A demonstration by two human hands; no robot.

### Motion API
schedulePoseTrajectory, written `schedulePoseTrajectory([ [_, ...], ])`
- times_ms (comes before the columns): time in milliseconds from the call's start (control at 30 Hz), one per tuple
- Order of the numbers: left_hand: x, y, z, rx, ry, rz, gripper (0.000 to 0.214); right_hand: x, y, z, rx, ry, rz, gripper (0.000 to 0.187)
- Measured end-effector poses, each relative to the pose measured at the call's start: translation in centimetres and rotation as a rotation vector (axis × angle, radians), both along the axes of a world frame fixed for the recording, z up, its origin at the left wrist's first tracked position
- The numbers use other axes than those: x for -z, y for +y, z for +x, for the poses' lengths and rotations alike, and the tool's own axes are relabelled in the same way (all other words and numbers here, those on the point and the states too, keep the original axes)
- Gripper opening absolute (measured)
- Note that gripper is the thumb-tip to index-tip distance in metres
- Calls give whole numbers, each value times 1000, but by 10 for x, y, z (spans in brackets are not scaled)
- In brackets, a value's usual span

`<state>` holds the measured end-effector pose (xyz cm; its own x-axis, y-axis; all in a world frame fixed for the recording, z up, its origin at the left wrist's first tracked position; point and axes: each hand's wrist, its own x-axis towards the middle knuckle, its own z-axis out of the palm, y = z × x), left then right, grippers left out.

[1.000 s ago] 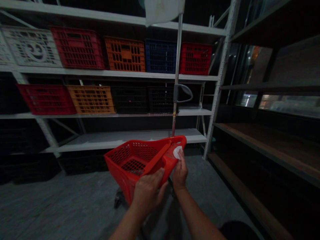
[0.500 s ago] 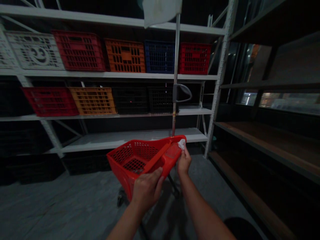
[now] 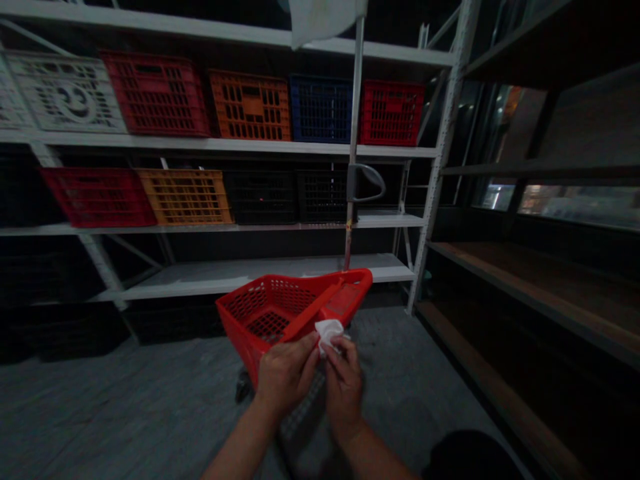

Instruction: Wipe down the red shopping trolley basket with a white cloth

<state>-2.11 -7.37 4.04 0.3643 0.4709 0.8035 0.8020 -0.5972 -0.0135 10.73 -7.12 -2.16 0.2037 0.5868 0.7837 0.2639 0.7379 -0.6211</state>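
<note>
A small red plastic shopping cart [image 3: 345, 300] stands in front of me, with a perforated basket and a tall metal pole at its far end. My left hand [image 3: 286, 372] is closed over the cart's near rim, its fingertips right beside a crumpled white tissue [image 3: 329, 329]. Whether those fingertips also grip the tissue is hard to make out. My right hand [image 3: 344, 383] pinches the tissue against the near end of the cart, close to my left hand.
Behind the cart, a white metal rack [image 3: 250, 145] carries several plastic crates, among them an orange crate [image 3: 250, 105] and a blue crate [image 3: 320, 109]. A grey handle [image 3: 367, 183] juts from the pole. Dark wooden shelves [image 3: 525, 293] run along the right.
My right hand has brought the tissue from the cart's far right corner back toward me, beside my left hand. The left hand has stayed at the near rim.
</note>
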Motion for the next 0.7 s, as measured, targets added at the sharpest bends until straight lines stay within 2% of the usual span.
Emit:
schedulePoseTrajectory([
  [100, 0, -1, -7, 14, 12, 29, 27, -11, 25, 16, 37, -53, 95, 29],
  [200, -2, -2, -17, 29, 7, 58, 26, -26, 57, 43, 93, -127, 99, 26],
  [333, -4, -2, -34, 67, 15, 51, 28, -54, 90, 79, 160, -274, -32, 24],
  [433, -3, -2, -49, 89, 25, 54, 30, -75, 103, 96, 209, -501, -174, 24],
  [500, -4, -3, -62, 79, 38, 48, 30, -87, 106, 102, 226, -672, -210, 22],
  [600, -9, -10, -79, -41, 71, -9, 26, -99, 107, 106, 215, -849, -230, 20],
  [700, -20, -18, -79, -231, 124, -49, 28, -110, 107, 103, 157, -921, -235, 20],
])
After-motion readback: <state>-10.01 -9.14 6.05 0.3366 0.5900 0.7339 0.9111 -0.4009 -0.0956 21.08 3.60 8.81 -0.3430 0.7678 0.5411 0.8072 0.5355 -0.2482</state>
